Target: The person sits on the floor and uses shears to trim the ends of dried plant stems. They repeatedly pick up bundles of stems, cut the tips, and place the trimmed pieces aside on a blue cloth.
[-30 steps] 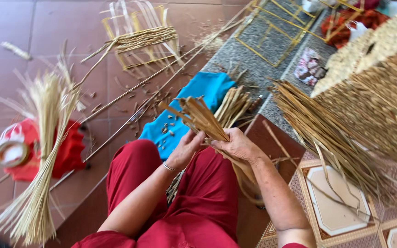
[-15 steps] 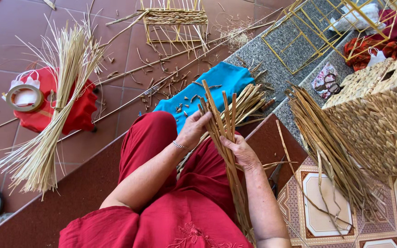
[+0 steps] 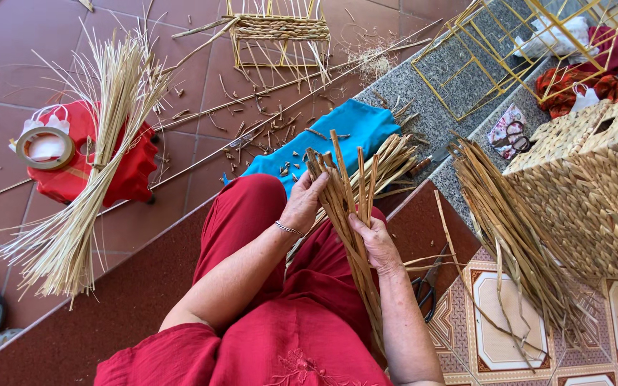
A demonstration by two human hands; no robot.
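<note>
Okay, the bundle of dried reed strips [image 3: 348, 214] has swung upright now — a second ago it was lying low and slanted across the lap, tips fanned toward the blue cloth [image 3: 337, 136], and now I see the stalks gathered into a tighter sheaf, cut ends pointing up and away from the body. My left hand [image 3: 305, 204] is closed around the upper part of the bundle, fingers wrapped over the outer strips just below the tips. My right hand [image 3: 375, 243] grips lower down, thumb pressed across the stalks, pinning them against the red trousers [image 3: 252, 214]. Both hands are clamped on the same sheaf, no gap in either. The view has also tilted since the earlier frames, so more of the floor shows: the loose sheaf of pale straw [image 3: 87, 171] lies across the red plastic stool [image 3: 116, 164], with the roll of tape [image 3: 44, 146] resting on it, all well apart from my hands. The lower ends of the strips run down past my right wrist and out of sight near the knee. To my right the woven basket [image 3: 595, 179] stands with long strips [image 3: 516, 221] trailing from its side, and scissors [image 3: 425, 286] lie on the dark step just beside my right forearm. I'd judge the strips have been squared up into one handful, ends roughly level.
</note>
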